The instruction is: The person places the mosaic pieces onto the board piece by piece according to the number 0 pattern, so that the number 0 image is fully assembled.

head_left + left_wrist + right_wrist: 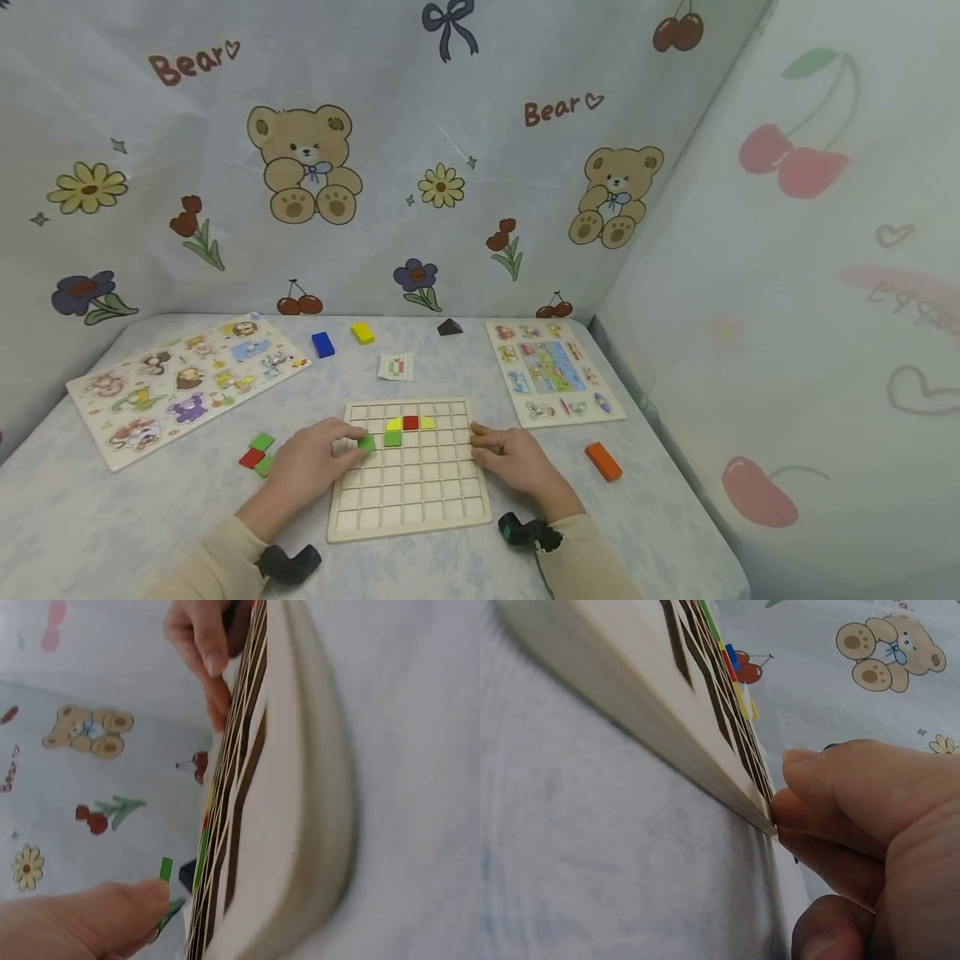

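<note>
A wooden grid board lies on the table between the hands. Thumb and fingers of my left hand pinch a small green square tile over the board's left columns; the left wrist view shows this tile edge-on at the thumb tip. On the grid are a red square tile, yellow pieces on either side of it, and another green tile below the left yellow one. Fingertips of my right hand rest against the board's right edge, with the thumb apart from it in the right wrist view.
Left of the board lie loose green and red tiles. Behind it are a small pattern card, a blue block, a yellow block and a dark triangular block. Picture puzzles flank both sides; an orange block lies right.
</note>
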### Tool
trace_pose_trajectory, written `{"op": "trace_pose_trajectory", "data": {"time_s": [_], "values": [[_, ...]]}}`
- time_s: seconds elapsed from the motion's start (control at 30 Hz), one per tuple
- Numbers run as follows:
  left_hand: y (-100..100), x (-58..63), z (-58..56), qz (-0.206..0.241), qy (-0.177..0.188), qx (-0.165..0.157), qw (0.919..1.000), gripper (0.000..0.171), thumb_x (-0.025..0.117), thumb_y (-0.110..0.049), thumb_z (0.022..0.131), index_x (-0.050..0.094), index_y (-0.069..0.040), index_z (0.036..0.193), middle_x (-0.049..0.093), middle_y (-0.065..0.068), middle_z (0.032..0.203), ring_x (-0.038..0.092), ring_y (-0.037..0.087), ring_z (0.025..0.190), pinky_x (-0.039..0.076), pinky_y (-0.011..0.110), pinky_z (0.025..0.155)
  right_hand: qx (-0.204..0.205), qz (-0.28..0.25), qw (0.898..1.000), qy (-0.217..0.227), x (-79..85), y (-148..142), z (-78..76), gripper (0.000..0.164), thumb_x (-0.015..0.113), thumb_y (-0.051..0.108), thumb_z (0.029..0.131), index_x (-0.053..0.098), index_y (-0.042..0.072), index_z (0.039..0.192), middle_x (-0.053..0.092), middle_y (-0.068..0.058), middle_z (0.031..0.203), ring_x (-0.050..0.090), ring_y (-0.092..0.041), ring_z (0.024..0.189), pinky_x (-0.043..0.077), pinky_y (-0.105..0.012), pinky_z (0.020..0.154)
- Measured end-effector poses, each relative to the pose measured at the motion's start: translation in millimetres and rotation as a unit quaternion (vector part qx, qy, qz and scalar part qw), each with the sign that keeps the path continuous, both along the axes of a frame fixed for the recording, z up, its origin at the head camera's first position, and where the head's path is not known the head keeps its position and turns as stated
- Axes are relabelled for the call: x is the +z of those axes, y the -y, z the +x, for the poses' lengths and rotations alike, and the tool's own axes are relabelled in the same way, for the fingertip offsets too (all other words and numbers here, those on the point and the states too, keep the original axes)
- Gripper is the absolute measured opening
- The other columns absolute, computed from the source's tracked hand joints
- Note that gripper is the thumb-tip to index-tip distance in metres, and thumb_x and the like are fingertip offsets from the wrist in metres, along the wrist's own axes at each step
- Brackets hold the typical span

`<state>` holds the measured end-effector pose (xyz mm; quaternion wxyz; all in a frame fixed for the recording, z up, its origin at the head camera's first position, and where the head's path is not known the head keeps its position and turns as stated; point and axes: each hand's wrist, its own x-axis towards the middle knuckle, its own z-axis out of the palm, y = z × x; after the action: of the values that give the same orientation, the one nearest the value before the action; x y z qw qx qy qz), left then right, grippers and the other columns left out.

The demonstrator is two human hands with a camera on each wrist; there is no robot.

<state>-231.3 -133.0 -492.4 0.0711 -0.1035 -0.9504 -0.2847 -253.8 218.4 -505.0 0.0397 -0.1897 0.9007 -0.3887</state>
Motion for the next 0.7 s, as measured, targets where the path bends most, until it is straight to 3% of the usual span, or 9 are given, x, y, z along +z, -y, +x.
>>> {"op": "trace_pose_trajectory", "data": {"time_s": [0.13,0.33,0.53,0.7], "values": [[-17,-5.1,6.8,0.011,-0.003,-0.037,0.9992,0.026,0.085,-0.034,0.084,0.080,-0.031,0.110,0.074,-0.010,0.112,0.070,0.013,0.095,0.052,0.033,0.070,-0.001,-0.004,1.000,0.001,0.0,0,-1.1,0.030,0.071,0.030,0.098,0.077,0.011,0.121,0.062,0.002,0.144,0.054,-0.028,0.139,0.046,-0.051,0.109],[-27,-15.3,10.1,0.015,-0.019,-0.060,0.9979,0.017,0.085,-0.032,0.085,0.080,-0.038,0.101,0.072,-0.020,0.106,0.071,0.011,0.098,0.055,0.034,0.076,-0.003,-0.005,1.000,0.006,-0.7,1,-0.7,0.030,0.072,0.030,0.097,0.077,0.011,0.120,0.062,0.002,0.143,0.054,-0.027,0.139,0.044,-0.051,0.110],[-29,-21.3,7.7,0.006,-0.044,-0.071,0.9964,0.010,0.084,-0.035,0.085,0.080,-0.039,0.094,0.072,-0.022,0.107,0.071,0.010,0.105,0.057,0.036,0.085,-0.002,-0.005,1.000,0.005,-0.5,1,-0.2,0.030,0.072,0.030,0.098,0.077,0.011,0.121,0.062,0.002,0.144,0.054,-0.028,0.139,0.044,-0.051,0.111],[-29,-21.1,8.2,0.004,-0.069,-0.083,0.9942,0.010,0.084,-0.032,0.086,0.082,-0.033,0.095,0.072,-0.020,0.105,0.072,0.010,0.100,0.056,0.027,0.078,-0.005,-0.003,1.000,0.006,0.1,2,-0.4,0.030,0.072,0.029,0.098,0.077,0.011,0.121,0.061,0.002,0.144,0.054,-0.027,0.139,0.043,-0.051,0.112]]}}
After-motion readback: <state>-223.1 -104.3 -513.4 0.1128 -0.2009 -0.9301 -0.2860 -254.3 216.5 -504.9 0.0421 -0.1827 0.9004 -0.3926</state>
